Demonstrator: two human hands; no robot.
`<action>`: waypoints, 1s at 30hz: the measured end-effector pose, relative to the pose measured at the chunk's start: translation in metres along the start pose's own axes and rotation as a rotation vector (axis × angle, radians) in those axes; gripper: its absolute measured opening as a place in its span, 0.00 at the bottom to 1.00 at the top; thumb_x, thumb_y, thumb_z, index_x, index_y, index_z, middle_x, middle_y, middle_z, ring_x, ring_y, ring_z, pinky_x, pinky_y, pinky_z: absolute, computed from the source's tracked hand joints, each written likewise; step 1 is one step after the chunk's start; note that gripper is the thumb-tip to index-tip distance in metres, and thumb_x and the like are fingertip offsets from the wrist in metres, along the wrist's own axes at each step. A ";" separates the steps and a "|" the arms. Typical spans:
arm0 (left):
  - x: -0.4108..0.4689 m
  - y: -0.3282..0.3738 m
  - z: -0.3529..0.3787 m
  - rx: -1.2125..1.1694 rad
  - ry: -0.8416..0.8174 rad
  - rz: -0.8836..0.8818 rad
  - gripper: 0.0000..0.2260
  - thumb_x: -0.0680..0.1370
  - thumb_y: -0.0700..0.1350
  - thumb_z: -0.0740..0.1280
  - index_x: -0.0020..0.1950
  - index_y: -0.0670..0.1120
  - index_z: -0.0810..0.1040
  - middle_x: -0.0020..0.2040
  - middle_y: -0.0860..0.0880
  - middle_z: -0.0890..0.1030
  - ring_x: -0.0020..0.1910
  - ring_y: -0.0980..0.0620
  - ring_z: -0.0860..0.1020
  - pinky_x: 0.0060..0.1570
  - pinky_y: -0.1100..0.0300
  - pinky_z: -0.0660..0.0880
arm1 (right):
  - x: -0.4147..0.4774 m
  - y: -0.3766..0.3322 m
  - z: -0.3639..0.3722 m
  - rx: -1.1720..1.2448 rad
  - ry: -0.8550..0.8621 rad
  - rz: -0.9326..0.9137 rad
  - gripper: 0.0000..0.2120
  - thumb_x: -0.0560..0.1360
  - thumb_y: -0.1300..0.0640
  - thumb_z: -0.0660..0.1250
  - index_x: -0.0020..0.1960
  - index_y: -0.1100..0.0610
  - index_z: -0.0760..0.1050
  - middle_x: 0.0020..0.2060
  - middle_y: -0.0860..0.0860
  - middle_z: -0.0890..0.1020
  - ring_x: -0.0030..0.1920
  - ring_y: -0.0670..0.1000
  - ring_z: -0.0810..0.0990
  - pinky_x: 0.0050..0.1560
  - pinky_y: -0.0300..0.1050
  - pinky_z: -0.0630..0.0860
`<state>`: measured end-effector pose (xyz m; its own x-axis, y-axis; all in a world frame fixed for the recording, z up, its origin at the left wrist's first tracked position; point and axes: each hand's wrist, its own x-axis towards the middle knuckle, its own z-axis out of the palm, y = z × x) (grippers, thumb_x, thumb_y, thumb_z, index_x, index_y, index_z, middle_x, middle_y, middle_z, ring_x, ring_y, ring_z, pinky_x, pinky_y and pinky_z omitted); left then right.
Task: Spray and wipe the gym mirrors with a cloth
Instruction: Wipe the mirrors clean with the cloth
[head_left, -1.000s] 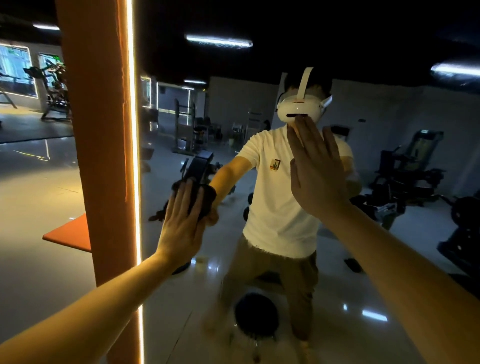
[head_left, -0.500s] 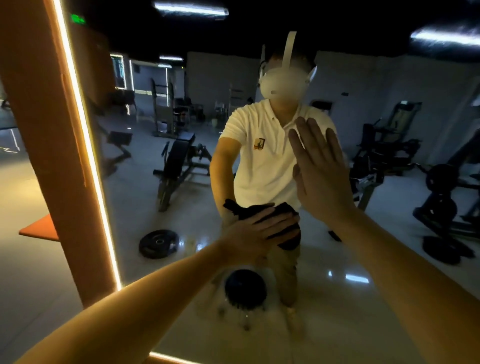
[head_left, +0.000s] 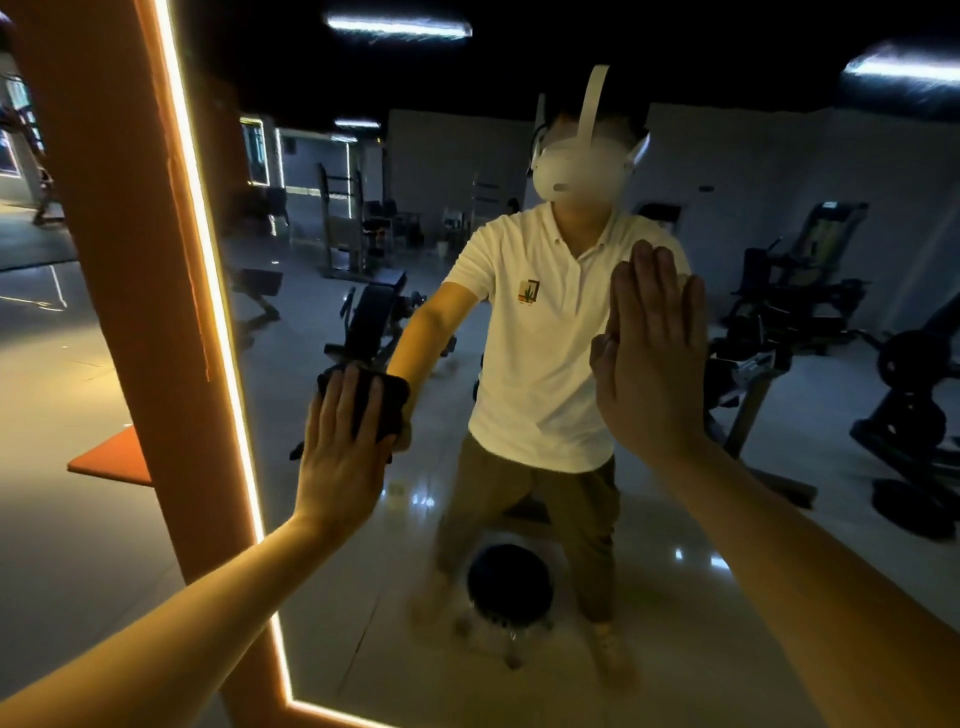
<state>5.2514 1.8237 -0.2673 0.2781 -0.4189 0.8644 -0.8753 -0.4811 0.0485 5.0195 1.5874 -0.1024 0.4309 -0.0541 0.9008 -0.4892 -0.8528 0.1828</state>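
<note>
A tall gym mirror (head_left: 322, 545) fills most of the view. Its left and bottom edges are lined with a glowing light strip. My left hand (head_left: 340, 447) lies flat on the glass near that left edge and presses a dark cloth (head_left: 387, 402) against it; the cloth shows past my fingertips. My right hand (head_left: 652, 358) is flat on the mirror further right, fingers together and pointing up, with nothing in it. No spray bottle is in view. The glass reflects a person in a white shirt.
An orange pillar (head_left: 119, 270) frames the mirror on the left, with an orange mat (head_left: 111, 457) on the floor beyond it. Reflected in the glass are weight benches, gym machines and a dark round weight on the shiny floor.
My left hand has slid the cloth to the left and up, from the lower middle of the glass toward the lit left edge. My right hand stays flat on the mirror.
</note>
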 end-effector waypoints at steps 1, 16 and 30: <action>0.004 0.014 0.005 -0.013 0.006 0.035 0.30 0.84 0.44 0.60 0.84 0.42 0.55 0.84 0.35 0.54 0.84 0.34 0.53 0.79 0.30 0.55 | -0.001 0.001 -0.001 0.005 0.001 -0.008 0.33 0.81 0.58 0.61 0.82 0.64 0.55 0.82 0.61 0.54 0.83 0.61 0.50 0.80 0.66 0.51; -0.001 0.216 0.077 0.232 -0.244 0.931 0.31 0.82 0.46 0.62 0.85 0.48 0.57 0.85 0.45 0.58 0.85 0.43 0.53 0.82 0.42 0.37 | -0.069 0.064 -0.025 0.112 -0.093 -0.174 0.34 0.77 0.67 0.66 0.81 0.65 0.59 0.82 0.61 0.56 0.83 0.60 0.52 0.81 0.66 0.51; -0.045 -0.024 0.015 0.141 -0.054 -0.030 0.31 0.85 0.50 0.58 0.84 0.38 0.55 0.84 0.33 0.53 0.83 0.32 0.54 0.79 0.31 0.56 | -0.062 -0.036 0.030 0.071 -0.039 -0.173 0.32 0.78 0.58 0.59 0.81 0.62 0.60 0.83 0.60 0.55 0.83 0.61 0.51 0.80 0.68 0.51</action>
<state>5.2654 1.8425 -0.3142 0.3270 -0.4417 0.8355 -0.8032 -0.5957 -0.0005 5.0332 1.6060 -0.1766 0.5335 0.0779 0.8422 -0.3512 -0.8855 0.3043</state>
